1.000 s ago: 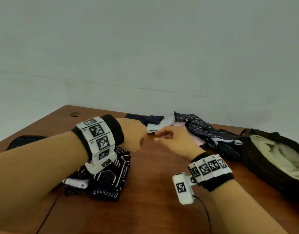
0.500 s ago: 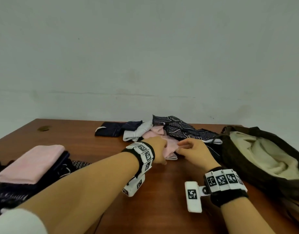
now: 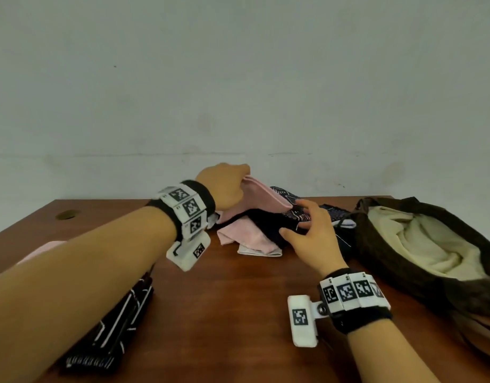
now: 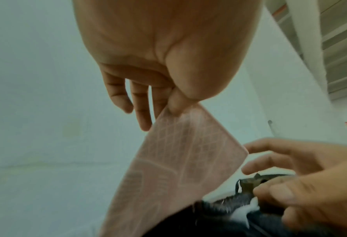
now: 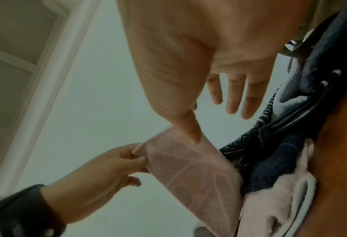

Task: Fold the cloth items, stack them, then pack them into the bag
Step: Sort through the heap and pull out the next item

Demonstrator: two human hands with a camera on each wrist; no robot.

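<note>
Since half a second ago, the left hand [image 3: 224, 186] is rising from the pile and drawing a pink cloth [image 3: 261, 197] up with it.

From the head camera, that hand is pinching the cloth's top corner above the unfolded pile [image 3: 268, 230] at the back of the surface [image 3: 238, 313]. The right hand [image 3: 310, 233] is hovering over the dark cloths with fingers spread, holding nothing. A folded stack [image 3: 111, 327] is lying at near left; the bag [image 3: 420, 244] is gaping at right.

At the left wrist, thumb and forefinger are nipping the pink cloth [image 4: 174, 160], which is hanging limp: light, soft, likely best taken at two corners.

At the right wrist, the thumb [image 5: 190, 128] is reaching toward the cloth's upper edge; whether it is touching, I cannot tell.
</note>
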